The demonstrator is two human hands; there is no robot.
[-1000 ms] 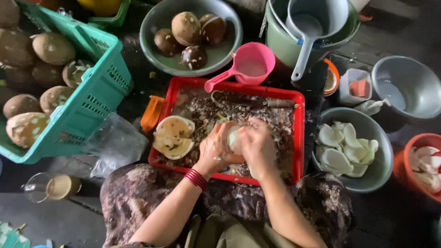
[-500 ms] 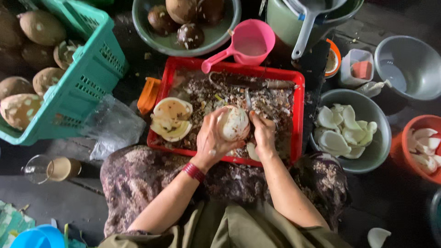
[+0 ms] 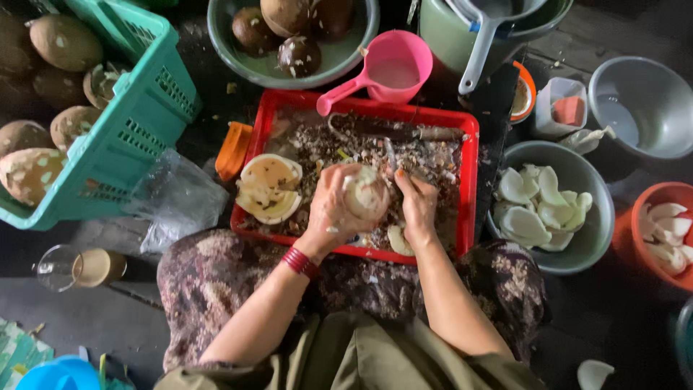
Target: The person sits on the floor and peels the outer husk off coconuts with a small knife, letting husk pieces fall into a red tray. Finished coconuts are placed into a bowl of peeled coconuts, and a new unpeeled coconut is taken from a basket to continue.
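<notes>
My left hand (image 3: pixel 334 209) grips a pale, partly peeled piece of coconut flesh (image 3: pixel 367 195) over a red tray (image 3: pixel 469 180) on my lap. My right hand (image 3: pixel 417 204) is closed around a small knife whose blade (image 3: pixel 390 155) points up beside the piece. Brown peelings cover the tray floor. Two halved coconut pieces (image 3: pixel 269 188) lie at the tray's left side, and a pale slice (image 3: pixel 398 240) rests near its front edge.
A teal basket (image 3: pixel 137 137) of brown coconuts stands at left. Behind the tray are a grey-green bowl (image 3: pixel 238 54) of dark coconuts and a pink scoop (image 3: pixel 393 68). A grey bowl (image 3: pixel 595 238) and an orange bowl (image 3: pixel 635 238) of white slices sit at right.
The camera view has shifted down slightly. Both hands have turned the coconut piece and stay over the middle of the tray, the knife now at the piece's right side.
</notes>
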